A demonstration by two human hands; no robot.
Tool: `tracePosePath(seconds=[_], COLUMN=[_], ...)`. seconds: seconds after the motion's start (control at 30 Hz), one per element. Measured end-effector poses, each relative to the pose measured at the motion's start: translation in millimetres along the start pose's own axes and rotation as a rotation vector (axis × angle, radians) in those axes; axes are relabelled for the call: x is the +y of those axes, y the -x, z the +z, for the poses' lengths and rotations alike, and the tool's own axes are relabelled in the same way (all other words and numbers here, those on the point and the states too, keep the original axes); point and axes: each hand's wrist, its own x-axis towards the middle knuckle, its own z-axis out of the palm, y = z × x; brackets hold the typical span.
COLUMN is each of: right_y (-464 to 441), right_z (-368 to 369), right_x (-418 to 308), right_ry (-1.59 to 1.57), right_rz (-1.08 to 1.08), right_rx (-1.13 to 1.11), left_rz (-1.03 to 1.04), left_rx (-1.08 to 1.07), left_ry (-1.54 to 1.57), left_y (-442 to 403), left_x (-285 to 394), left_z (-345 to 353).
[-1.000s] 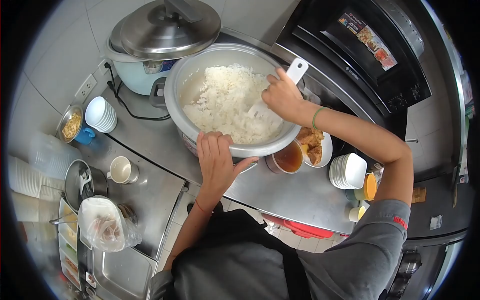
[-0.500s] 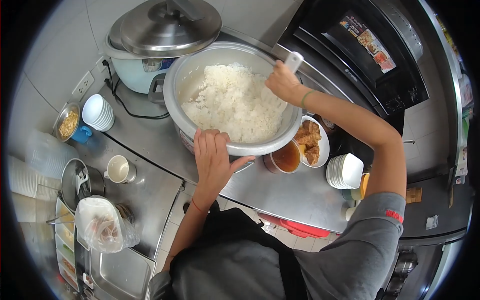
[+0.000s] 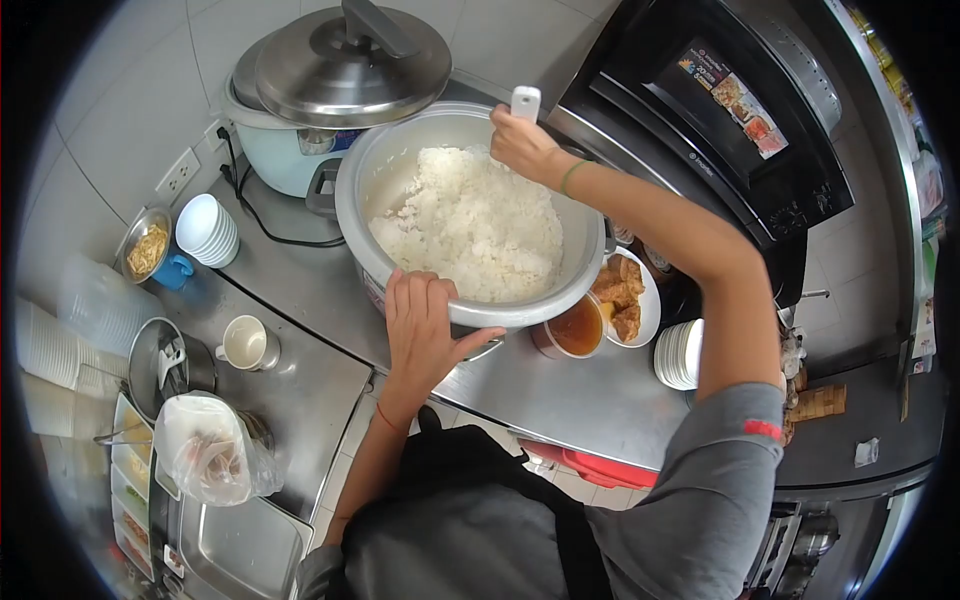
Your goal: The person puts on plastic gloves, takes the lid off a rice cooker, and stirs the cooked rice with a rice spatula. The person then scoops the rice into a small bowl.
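Note:
A big grey pot [image 3: 352,215] holds a mound of cooked white rice [image 3: 480,235]. At its near rim, my left hand [image 3: 422,325] grips the edge, fingers over the top and thumb spread along the outside. My right hand [image 3: 525,150] is closed around a white rice paddle [image 3: 525,103] above the pot's far right side. Only the handle end shows; the hand hides the rest, so I cannot tell how deep the blade sits.
A metal lid [image 3: 355,70] rests on a pale blue rice cooker [image 3: 275,160] behind. Right of the pot are a tub of brown sauce [image 3: 575,330], a plate of browned meat [image 3: 625,300] and stacked white bowls [image 3: 680,355]. A mug [image 3: 249,343] stands left.
My right hand has moved left and slightly up with the rice paddle, whose handle now points more upright. My left hand stays on the rim. The view has shifted slightly.

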Motion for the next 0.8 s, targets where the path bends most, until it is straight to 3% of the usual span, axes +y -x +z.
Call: tracePosePath(seconds=[0.17,0.63,0.8], right_y=[-8,27,49], right_z=[24,-1,-46], right_x=[-23,-37,-31], right_ry=[-0.009,-0.471,-0.489], right_rz=[-0.103,0.129,0.08], right_rx=[-0.048,-0.195,-0.051], left_rz=[-0.008,0.013,0.016], left_rx=[0.0,0.066,0.046], left_ry=[0.011,-0.004,0.007], left_y=[4,2,1], left_x=[0,-2,-3], left_z=[3,6,7])
